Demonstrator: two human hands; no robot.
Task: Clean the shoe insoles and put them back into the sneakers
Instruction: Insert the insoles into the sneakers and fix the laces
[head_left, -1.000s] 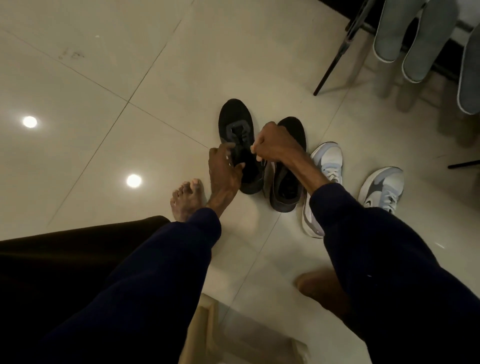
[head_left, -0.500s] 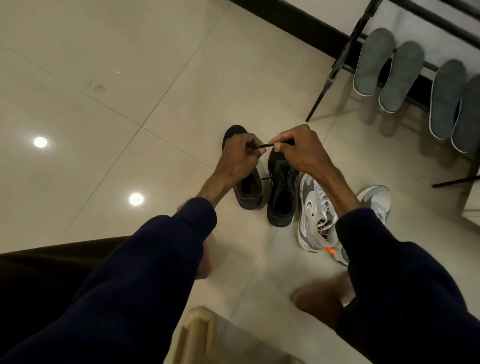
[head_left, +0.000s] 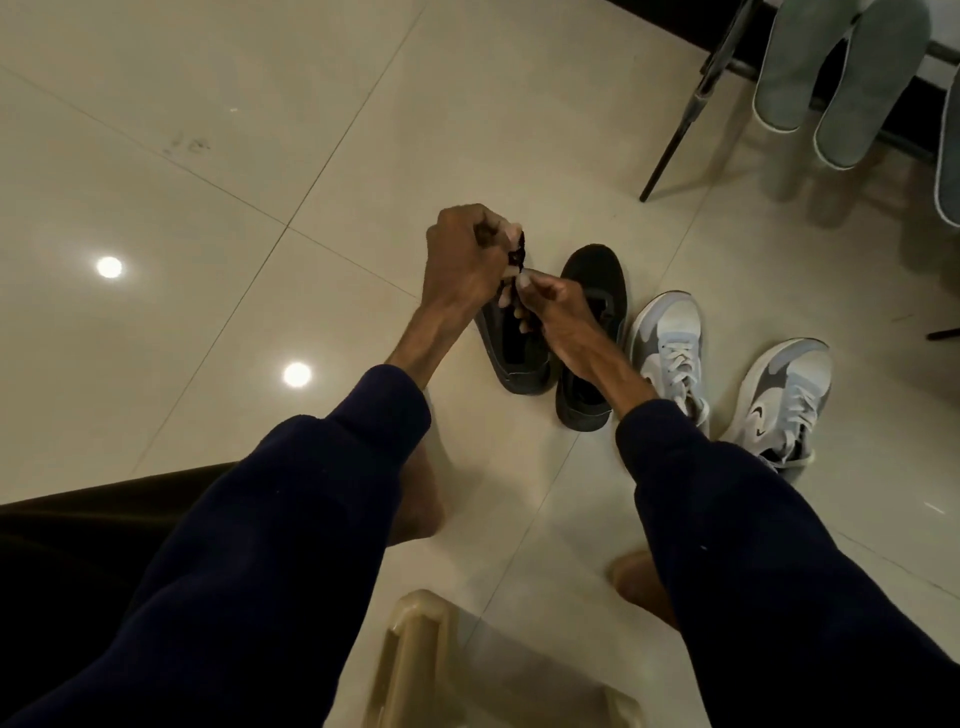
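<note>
Above a black sneaker (head_left: 511, 358) on the floor, the left hand (head_left: 465, 260) has its fingers clenched round a black lace (head_left: 518, 253), and the right hand (head_left: 553, 312) pinches the same lace lower down. The other black sneaker (head_left: 595, 291) stands just beside it, then a grey-and-white pair (head_left: 670, 338). Farther off, grey insoles (head_left: 789, 62) hang on a dark rack (head_left: 680, 124).

The left hand (head_left: 467, 249) and right hand (head_left: 550, 306) now meet above one black sneaker (head_left: 519, 358), the black lace (head_left: 519, 250) bunched, no longer stretched between them.
</note>
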